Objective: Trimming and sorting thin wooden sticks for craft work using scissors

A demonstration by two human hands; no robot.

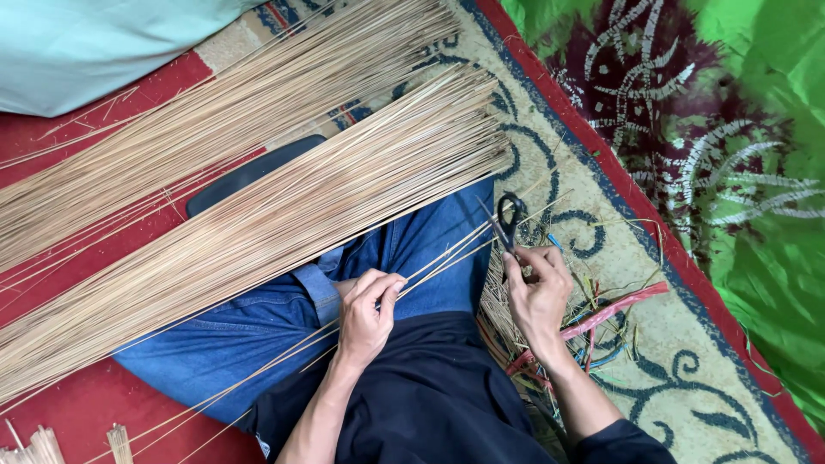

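Trimming thin sticks over the lap, frame centre.
Left hand [368, 311] pinches a few sticks [434, 266]; right hand [537, 292] grips black scissors [507, 222]. Best to keep the tips aligned, blades square across.

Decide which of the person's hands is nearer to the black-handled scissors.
Right. The right hand holds the black-handled scissors, while the left hand pinches thin sticks over the lap, apart from them.

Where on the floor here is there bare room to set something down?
Bare rug lies between the scrap pile by the right hand and the red border. Red mat at lower left is mostly free. Stick bundles crowd the upper left.
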